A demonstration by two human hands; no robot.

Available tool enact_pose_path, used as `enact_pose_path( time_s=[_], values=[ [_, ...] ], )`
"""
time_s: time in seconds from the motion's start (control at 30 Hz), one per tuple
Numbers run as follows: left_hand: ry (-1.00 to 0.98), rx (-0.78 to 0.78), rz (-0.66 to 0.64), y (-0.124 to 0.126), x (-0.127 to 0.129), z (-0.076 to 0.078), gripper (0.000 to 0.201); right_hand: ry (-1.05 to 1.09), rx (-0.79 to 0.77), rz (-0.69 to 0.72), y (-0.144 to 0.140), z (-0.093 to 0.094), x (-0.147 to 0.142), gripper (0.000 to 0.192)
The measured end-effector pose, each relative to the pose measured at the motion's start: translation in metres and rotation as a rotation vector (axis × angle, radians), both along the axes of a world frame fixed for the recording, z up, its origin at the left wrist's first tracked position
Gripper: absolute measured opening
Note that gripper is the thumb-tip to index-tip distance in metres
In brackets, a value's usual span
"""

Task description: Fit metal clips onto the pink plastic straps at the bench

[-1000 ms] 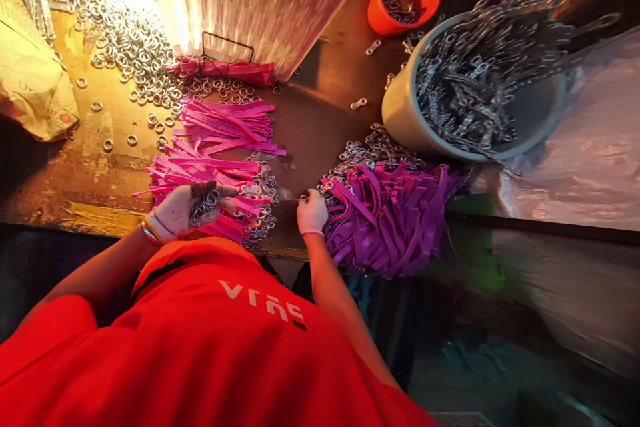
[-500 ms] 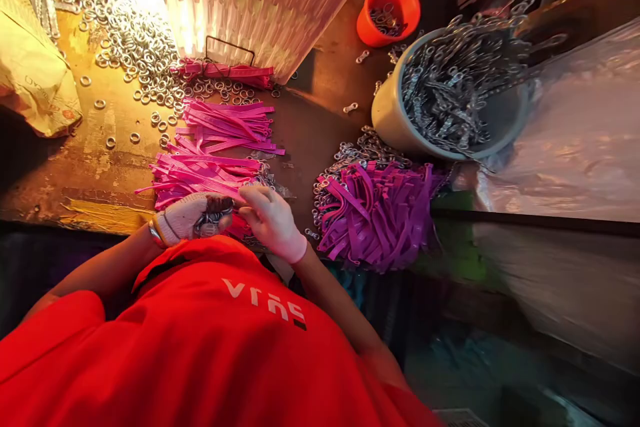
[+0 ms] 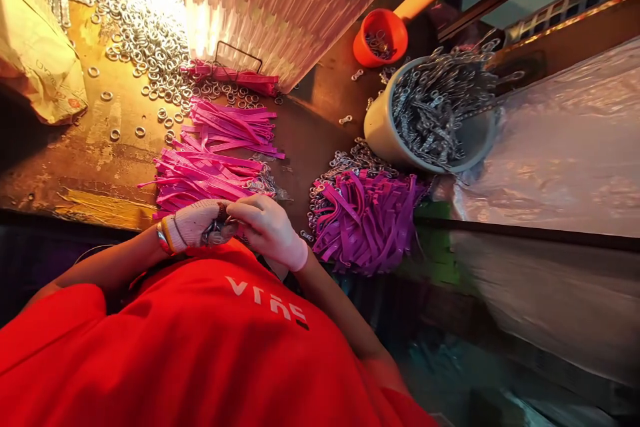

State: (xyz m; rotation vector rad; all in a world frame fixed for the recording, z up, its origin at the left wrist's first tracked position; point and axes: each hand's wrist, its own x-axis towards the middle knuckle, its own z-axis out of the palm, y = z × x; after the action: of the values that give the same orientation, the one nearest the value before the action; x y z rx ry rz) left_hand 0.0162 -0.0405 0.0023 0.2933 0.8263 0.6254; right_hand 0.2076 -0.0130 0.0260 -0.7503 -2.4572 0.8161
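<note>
My left hand (image 3: 196,223), in a pale knitted glove darkened at the fingers, is closed on small shiny metal pieces (image 3: 211,232) that look like rings. Against it, my right hand (image 3: 267,227), in a white glove, has its fingers pinched together at the left fingertips. What the right fingers hold is too small and covered to make out. Just beyond both hands lies a heap of pink straps (image 3: 200,177) with metal links at their right ends. A second bunch of pink straps (image 3: 235,123) is behind it.
Loose metal rings (image 3: 155,47) spread across the workbench (image 3: 310,127) by a ribbed translucent panel (image 3: 295,0). To the right lie purple straps (image 3: 370,220), a bucket (image 3: 383,123) of metal chain pieces and an orange cup (image 3: 395,33). A paper bag (image 3: 43,73) stands left.
The view has shifted slightly. My right hand has come closer to the left, its fingers now folded in at the left fingertips rather than extended over the pink straps.
</note>
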Motion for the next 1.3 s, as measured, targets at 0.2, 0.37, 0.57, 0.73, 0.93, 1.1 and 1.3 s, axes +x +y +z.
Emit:
enact_pose_path(
  time_s=[0.2,0.37,0.57,0.73,0.93,1.1,1.3],
  values=[
    [0.057,0.029,-0.1,-0.002,0.002,0.007,0.015,0.024,-0.064,0.046,-0.009,0.002,0.0,0.035],
    [0.114,0.118,-0.036,-0.009,0.002,0.006,0.015,0.104,-0.083,-0.093,-0.021,0.001,-0.002,0.037],
    [0.285,0.323,-0.019,-0.008,0.002,0.007,0.019,0.024,-0.139,-0.03,-0.017,0.008,-0.012,0.027],
    [0.218,0.27,0.004,-0.004,0.004,0.011,0.023,0.096,-0.248,-0.123,-0.019,0.005,-0.01,0.028],
    [0.015,0.11,0.033,0.001,0.003,0.028,0.029,0.32,-0.611,-0.732,-0.023,0.004,-0.007,0.025],
    [0.116,0.167,0.039,0.0,0.006,0.021,0.035,0.338,-0.72,-0.883,-0.023,0.003,-0.012,0.028],
    [0.269,0.195,0.078,0.004,0.011,0.014,0.028,0.368,-0.745,-0.864,-0.023,-0.002,-0.015,0.029]
  ],
)
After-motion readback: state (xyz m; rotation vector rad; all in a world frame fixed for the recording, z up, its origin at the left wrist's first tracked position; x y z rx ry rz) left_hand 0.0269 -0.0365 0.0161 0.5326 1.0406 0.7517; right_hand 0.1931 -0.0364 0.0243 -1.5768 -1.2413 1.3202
